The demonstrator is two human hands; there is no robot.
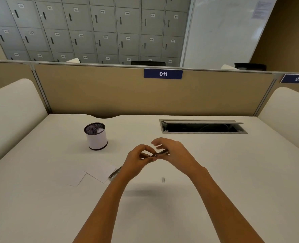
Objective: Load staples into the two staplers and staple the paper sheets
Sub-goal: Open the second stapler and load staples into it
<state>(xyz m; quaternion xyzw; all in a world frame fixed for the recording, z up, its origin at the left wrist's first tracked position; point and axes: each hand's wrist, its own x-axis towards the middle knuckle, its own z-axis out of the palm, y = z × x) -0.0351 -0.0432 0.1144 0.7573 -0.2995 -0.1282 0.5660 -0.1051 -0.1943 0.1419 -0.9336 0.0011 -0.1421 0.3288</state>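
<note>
Over white desk (224,172), stapler (163,152) crosswise, left-right, between hands (137,156) (174,151)

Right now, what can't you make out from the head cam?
Head view:
- Held stapler: motion-blurred, mostly covered by left hand and right hand; staples loaded or not, unclear.
- Second stapler on the desk: far end behind the left wrist.
- Staple strip: too small to count.
- Mesh cup: contents mostly hidden by its rim.

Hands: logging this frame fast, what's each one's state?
Left hand: pinching the stapler.
Right hand: holding the stapler's other end; fingers blurred.
</note>
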